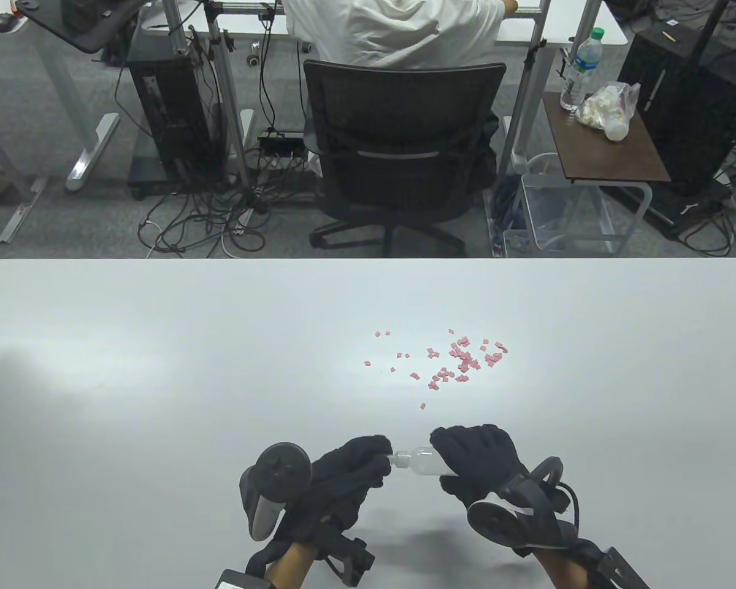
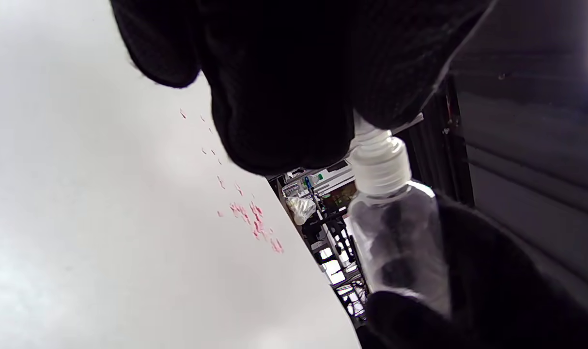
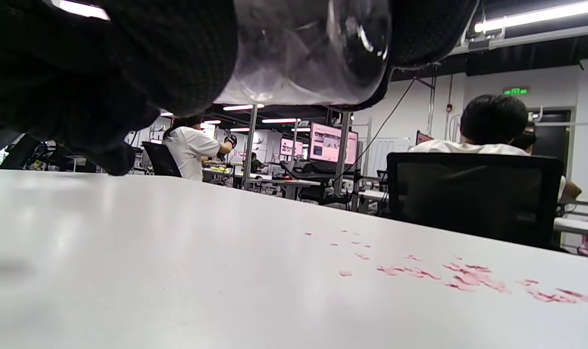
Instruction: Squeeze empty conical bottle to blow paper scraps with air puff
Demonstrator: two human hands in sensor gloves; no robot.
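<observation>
A clear empty conical bottle [image 1: 422,461] lies sideways in the air between my hands, above the table's front middle. My right hand [image 1: 475,463] grips its body; the clear base shows in the right wrist view [image 3: 306,48]. My left hand [image 1: 359,466] pinches its white cap end [image 1: 398,459], seen in the left wrist view [image 2: 379,165] with the bottle body [image 2: 400,242] below it. Several pink paper scraps [image 1: 460,362] lie scattered on the white table [image 1: 159,368] beyond the hands; they also show in the left wrist view [image 2: 253,220] and the right wrist view [image 3: 463,278].
One stray scrap [image 1: 422,405] lies nearer the hands. The table's far edge [image 1: 368,260] runs behind the scraps, with an office chair [image 1: 405,153] and a seated person beyond it.
</observation>
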